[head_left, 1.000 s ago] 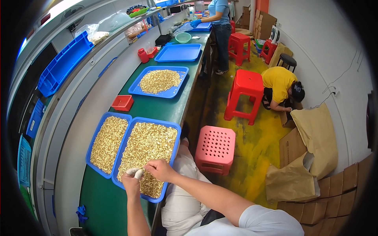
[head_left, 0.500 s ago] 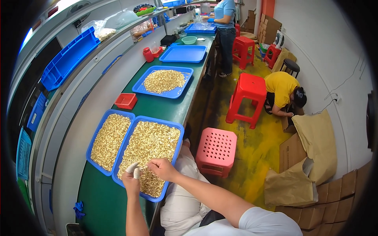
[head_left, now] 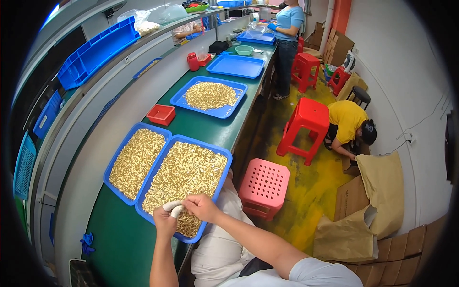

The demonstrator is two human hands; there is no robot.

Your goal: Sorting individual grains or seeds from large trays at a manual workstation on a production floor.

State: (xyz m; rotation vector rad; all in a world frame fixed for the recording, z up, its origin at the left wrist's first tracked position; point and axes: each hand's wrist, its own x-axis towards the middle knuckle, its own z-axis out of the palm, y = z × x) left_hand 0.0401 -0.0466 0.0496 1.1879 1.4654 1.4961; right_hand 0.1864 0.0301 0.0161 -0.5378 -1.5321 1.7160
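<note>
Fingertips together, left hand [head_left: 166, 223] against right hand [head_left: 202, 208], over the tray [head_left: 229, 158]; whether they clamp one of the pieces [head_left: 186, 170] filling it cannot be told (white covers [head_left: 176, 211] obstruct). A slack pinch could drop one into the tray, lost among the rest.

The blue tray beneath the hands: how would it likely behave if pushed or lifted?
This blue tray would probably feel heavy, since shiny gold-coloured pieces are spread across it. The pieces look loose, so tilting would likely make them slide. Pushed left, it would probably bump the neighbouring tray.
</note>
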